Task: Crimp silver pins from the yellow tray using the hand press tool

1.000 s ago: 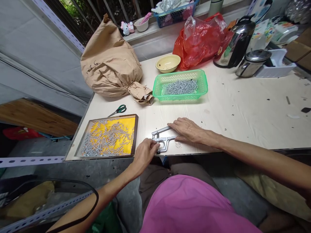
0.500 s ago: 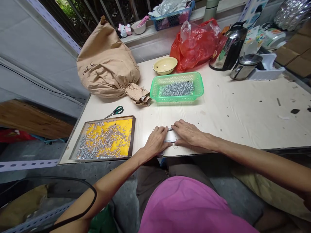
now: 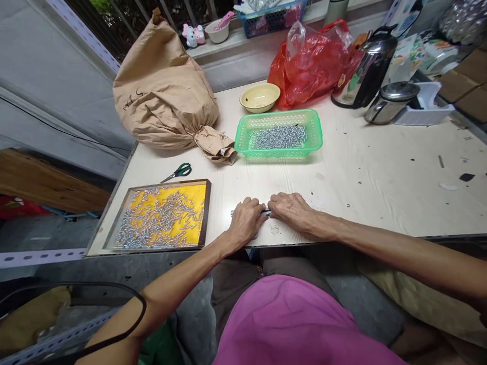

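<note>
My left hand is closed around a thin, silvery metal strip low over the table's front edge. Part of the strip pokes out to the left of that hand. The fingers of my right hand are closed on its right end, knuckles up. My palms and fingers hide most of the piece, so its exact kind does not show. Just below the right hand, a small clear bit lies on the table. To the left is a shallow tray with a yellow bottom, strewn with many small metal pins.
A green plastic basket of small metal parts stands ahead. Green-handled scissors lie behind the tray. Farther back are a brown paper sack, a cream bowl, a red plastic bag, a kettle and a steel pot.
The metal piece between my hands showed a broad flat face before and now appears as a narrow strip. My right fingers have curled in closer. The view has shifted slightly.
</note>
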{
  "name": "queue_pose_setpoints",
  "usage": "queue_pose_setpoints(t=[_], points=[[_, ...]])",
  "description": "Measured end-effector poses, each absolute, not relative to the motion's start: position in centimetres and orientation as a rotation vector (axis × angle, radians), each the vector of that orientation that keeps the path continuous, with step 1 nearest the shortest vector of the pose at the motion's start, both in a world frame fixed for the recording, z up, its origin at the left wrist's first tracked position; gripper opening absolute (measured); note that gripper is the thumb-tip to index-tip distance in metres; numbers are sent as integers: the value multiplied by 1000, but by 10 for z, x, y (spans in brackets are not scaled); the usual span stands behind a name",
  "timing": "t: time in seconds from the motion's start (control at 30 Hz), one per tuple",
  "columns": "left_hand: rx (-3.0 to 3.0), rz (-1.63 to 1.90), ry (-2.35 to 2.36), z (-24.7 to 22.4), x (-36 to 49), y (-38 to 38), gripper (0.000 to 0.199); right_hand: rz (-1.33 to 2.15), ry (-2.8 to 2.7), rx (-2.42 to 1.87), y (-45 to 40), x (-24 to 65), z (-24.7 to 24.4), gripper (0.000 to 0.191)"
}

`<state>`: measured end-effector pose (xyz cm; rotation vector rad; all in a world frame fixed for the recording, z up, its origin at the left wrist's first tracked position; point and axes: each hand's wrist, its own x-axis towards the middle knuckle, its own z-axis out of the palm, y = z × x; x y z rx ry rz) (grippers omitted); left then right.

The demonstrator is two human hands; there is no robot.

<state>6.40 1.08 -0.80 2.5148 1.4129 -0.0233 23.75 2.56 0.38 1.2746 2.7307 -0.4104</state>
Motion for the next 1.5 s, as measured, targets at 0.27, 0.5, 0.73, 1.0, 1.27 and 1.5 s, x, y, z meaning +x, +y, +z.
queue_pose_setpoints(t=[0.27,0.5,0.73,1.0,1.27,1.5], points=[[2591,345,1363,-25,69,-26,38,-609,2884,1156,54,261,5,35],[2474,454,1207,-36,90,-55,39,-309,2972,1301,76,248,-25,18],[2411,528,1153,-39,87,-57,45,-241,3052,1098,78,216,-4,20],[2388,357,1234,-62,90,-67,48,-289,3035,292,25,139,-8,10],[2368,311,1223,-70,89,-71,41,-375,3062,235,23,150,-19,15],[2377,306,1224,-65,88,-70,38,-544,2952,180,25,146,-3,20]])
